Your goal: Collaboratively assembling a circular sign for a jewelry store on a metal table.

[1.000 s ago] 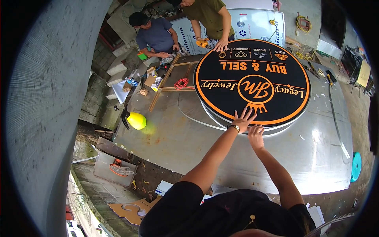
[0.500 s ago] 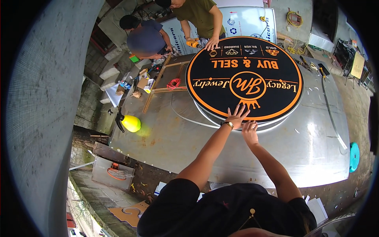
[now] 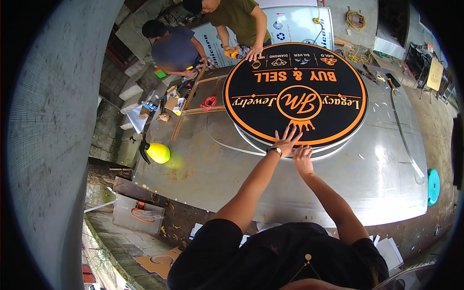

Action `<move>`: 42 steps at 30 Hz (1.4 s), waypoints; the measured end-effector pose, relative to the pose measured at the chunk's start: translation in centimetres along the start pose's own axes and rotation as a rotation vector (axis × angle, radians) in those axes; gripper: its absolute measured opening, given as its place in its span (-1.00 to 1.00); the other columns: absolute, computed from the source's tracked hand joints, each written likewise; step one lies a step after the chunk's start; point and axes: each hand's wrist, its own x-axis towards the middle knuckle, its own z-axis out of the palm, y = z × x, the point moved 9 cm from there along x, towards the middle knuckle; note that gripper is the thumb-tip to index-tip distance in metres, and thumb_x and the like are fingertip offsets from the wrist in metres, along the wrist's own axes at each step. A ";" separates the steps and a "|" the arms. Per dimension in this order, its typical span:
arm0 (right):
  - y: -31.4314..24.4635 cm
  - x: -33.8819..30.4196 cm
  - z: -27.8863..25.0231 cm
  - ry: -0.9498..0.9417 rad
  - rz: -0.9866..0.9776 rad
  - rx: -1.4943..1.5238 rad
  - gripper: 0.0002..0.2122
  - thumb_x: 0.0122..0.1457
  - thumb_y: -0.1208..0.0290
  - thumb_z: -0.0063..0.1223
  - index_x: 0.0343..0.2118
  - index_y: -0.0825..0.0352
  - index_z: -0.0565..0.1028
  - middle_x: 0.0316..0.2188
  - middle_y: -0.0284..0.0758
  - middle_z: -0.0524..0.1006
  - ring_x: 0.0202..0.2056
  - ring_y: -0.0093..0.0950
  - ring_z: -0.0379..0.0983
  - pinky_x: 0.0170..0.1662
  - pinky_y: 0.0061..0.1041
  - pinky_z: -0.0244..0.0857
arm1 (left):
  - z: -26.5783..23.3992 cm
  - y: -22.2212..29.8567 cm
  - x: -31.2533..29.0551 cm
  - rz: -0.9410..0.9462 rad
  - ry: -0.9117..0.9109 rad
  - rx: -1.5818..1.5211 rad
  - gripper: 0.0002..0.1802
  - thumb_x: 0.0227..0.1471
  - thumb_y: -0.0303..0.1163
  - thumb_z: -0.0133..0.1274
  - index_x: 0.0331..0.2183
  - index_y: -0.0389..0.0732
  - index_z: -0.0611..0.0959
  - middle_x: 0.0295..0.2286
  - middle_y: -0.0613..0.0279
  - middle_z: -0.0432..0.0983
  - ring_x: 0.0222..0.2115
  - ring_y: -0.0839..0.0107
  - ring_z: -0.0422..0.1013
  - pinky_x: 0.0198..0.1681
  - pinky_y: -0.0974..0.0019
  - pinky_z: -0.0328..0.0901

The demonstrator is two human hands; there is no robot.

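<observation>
Round sign (image 3: 296, 89), black with an orange border, lies flat toward the far edge of a metal worktop (image 3: 193, 179), right of its middle, under three hands. In the head view, the only one here, the wearer reaches in from the near edge. The left hand (image 3: 286, 142) presses palm down on the black face, its fingers spread wide beside the orange crown. Next to it, the right hand (image 3: 303, 157) rests at the near rim with fingers bent and close together; whether they grip beneath the edge cannot be told. Across the worktop, a co-worker in an olive shirt (image 3: 237, 21) lays one co-worker's hand (image 3: 253, 52) on the far rim and holds a yellow drill (image 3: 233, 53) in the other.

Over the past second the whole scene has slid left in the frame, while both of the wearer's hands have kept their spots on the sign. That suggests a turn of the head rather than a shifted sign, which appears steadied from both sides. A yellow spray bottle (image 3: 158, 152) stays by the worktop's left edge, well apart from the sign.
</observation>
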 end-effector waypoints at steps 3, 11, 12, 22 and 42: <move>-0.1 0.1 0.0 -0.004 -0.005 -0.008 -0.69 0.09 0.47 -0.08 -0.16 0.59 0.47 -0.27 0.22 0.50 -0.24 0.00 0.49 -0.12 -0.12 0.44 | 0.0 -0.2 0.0 0.002 0.013 0.005 -0.08 0.03 0.26 -0.11 0.29 0.28 -0.13 0.32 0.24 -0.51 0.31 0.07 -0.52 0.18 -0.51 -0.38; -0.2 0.0 0.3 -0.021 -0.017 0.001 -0.68 0.10 0.46 -0.09 -0.15 0.60 0.46 -0.26 0.22 0.49 -0.21 0.02 0.48 -0.12 -0.12 0.43 | 0.1 -0.1 -0.1 0.000 0.016 -0.008 -0.07 0.02 0.26 -0.11 0.29 0.26 -0.11 0.32 0.25 -0.49 0.32 0.07 -0.51 0.17 -0.53 -0.38; -0.3 0.0 0.3 -0.013 -0.021 0.003 -0.68 0.10 0.46 -0.09 -0.15 0.60 0.46 -0.26 0.22 0.49 -0.21 0.02 0.48 -0.12 -0.12 0.43 | 0.0 -0.2 0.1 0.002 0.023 -0.013 -0.06 0.01 0.27 -0.11 0.29 0.26 -0.11 0.32 0.25 -0.48 0.32 0.07 -0.50 0.17 -0.53 -0.38; -0.2 -0.2 0.7 -0.054 0.010 -0.012 -0.67 0.12 0.45 -0.14 -0.11 0.58 0.45 -0.21 0.19 0.49 -0.17 -0.02 0.46 -0.06 -0.18 0.41 | 0.2 -0.2 0.0 -0.009 0.032 -0.027 -0.09 0.03 0.25 -0.08 0.29 0.31 -0.10 0.32 0.30 -0.48 0.32 0.10 -0.48 0.18 -0.50 -0.38; -0.3 -0.2 0.5 -0.021 0.000 -0.006 -0.67 0.12 0.44 -0.11 -0.13 0.56 0.46 -0.23 0.20 0.49 -0.19 0.00 0.47 -0.08 -0.14 0.41 | -0.2 -0.1 -0.2 0.003 0.025 -0.043 -0.10 0.04 0.27 -0.15 0.29 0.26 -0.09 0.32 0.23 -0.46 0.32 0.08 -0.51 0.18 -0.50 -0.44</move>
